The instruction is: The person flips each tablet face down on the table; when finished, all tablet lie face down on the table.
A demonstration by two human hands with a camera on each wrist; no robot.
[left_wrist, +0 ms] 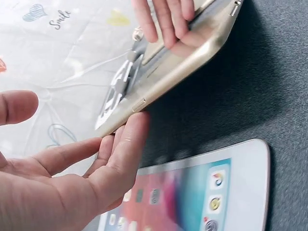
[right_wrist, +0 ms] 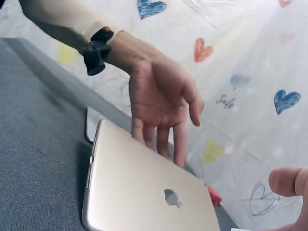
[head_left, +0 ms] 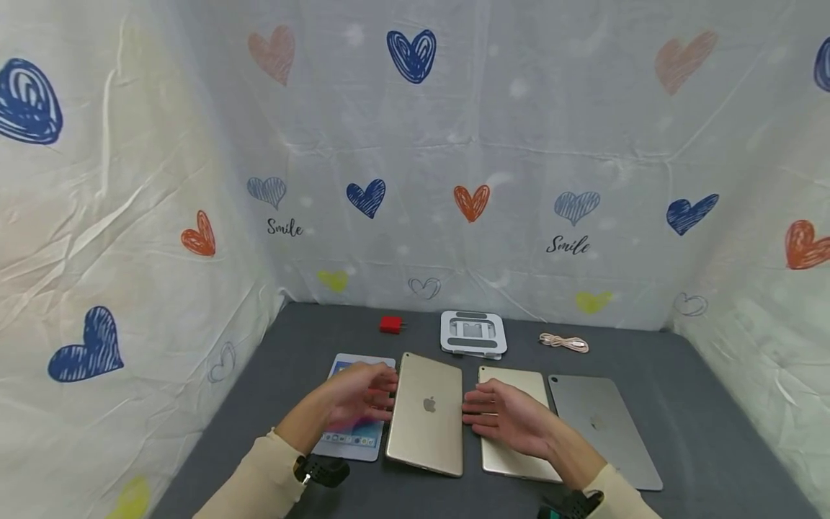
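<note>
A gold tablet (head_left: 426,440) lies back up between the hands, its left side tilted up off the dark table. My left hand (head_left: 359,395) has straight fingertips at that raised edge, near a small button in the left wrist view, thumb held apart. Across from it, my right hand (head_left: 512,418) reaches its extended fingers to the tablet's right edge, palm facing inward. Only part of the right hand (right_wrist: 288,187) shows in its own wrist view. Beneath the left hand lies a white-framed tablet (left_wrist: 248,187) with its screen lit. The right hand overlaps a second gold tablet (head_left: 515,461).
A grey tablet (head_left: 603,425) lies face down at the right. Along the back are a red charger plug (head_left: 390,324), a folded white stand (head_left: 473,334) and a coiled cable (head_left: 564,342). A heart-printed curtain (head_left: 454,144) hangs behind the table and at both sides.
</note>
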